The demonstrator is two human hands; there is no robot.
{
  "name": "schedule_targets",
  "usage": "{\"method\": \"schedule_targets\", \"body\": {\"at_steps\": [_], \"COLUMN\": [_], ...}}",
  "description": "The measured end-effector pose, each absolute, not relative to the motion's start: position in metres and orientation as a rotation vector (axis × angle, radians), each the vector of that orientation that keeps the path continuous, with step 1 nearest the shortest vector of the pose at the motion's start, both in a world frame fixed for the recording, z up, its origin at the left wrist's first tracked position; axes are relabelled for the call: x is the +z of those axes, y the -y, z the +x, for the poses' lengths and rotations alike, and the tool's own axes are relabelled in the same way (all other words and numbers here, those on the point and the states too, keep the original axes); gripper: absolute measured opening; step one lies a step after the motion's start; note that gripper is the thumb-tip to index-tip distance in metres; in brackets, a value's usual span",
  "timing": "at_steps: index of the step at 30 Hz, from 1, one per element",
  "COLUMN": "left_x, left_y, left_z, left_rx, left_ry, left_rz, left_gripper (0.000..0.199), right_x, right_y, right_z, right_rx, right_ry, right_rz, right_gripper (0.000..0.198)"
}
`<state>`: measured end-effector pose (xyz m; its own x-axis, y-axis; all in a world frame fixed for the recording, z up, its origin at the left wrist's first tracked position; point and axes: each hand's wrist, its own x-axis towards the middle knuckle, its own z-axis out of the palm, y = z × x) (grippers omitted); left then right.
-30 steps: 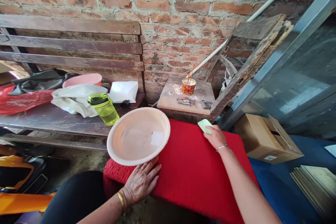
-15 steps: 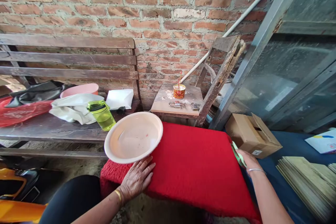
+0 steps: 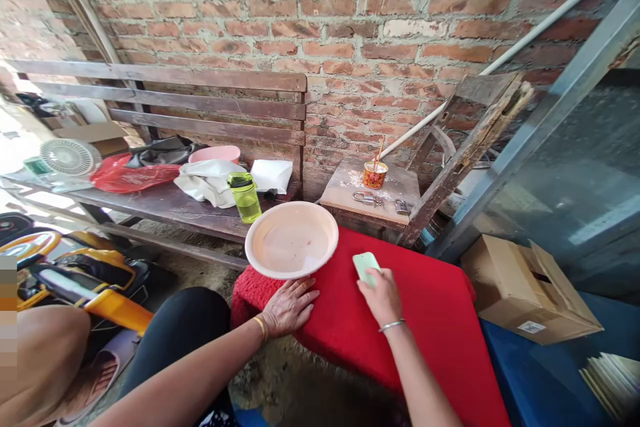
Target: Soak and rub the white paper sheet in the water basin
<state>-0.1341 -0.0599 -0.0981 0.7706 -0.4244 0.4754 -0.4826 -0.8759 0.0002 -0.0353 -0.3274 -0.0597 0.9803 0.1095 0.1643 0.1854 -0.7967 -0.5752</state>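
My left hand (image 3: 290, 307) lies flat, fingers stretched out, on the near edge of a red fleecy cloth (image 3: 440, 327) that covers a low table. Just beyond its fingertips stands a pale pink basin (image 3: 293, 240) with specks in its bottom. My right hand (image 3: 383, 297) is closed around a flat, pale green tool with rounded corners (image 3: 366, 263), held over the middle of the cloth. Its underside is hidden, so its exact kind does not show.
A wooden bench (image 3: 150, 210) bears a green water bottle (image 3: 245, 197), a red bag (image 3: 123, 173) and a fan (image 3: 70, 157). A stool (image 3: 340, 197) holds a tin of incense sticks (image 3: 374, 175) and padlocks. At right sits a cardboard box (image 3: 530, 287). Someone's bare knee (image 3: 45, 353) shows at lower left.
My right hand has moved with the pale green tool from the cloth's right edge leftward to its middle. The view has turned left. My left hand stays by the basin.
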Motion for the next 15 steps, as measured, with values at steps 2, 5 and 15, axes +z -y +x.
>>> {"method": "schedule_targets", "body": {"at_steps": [2,5,15], "left_x": [-0.098,-0.099,-0.104], "left_y": [0.061,0.061,0.058], "left_z": [-0.134,-0.133,-0.132], "left_rx": [0.742,0.737,0.661], "left_ry": [0.735,0.734,0.732], "left_rz": [2.831,2.833,2.819], "left_gripper": [0.032,0.031,0.034], "right_x": [-0.064,-0.063,-0.062], "right_y": [0.298,0.313,0.568], "right_z": [-0.038,-0.033,-0.050], "right_rx": [-0.150,-0.141,-0.174], "right_ry": [0.282,0.242,-0.731], "right_rz": [-2.524,-2.587,-2.435], "right_gripper": [0.029,0.029,0.049]}}
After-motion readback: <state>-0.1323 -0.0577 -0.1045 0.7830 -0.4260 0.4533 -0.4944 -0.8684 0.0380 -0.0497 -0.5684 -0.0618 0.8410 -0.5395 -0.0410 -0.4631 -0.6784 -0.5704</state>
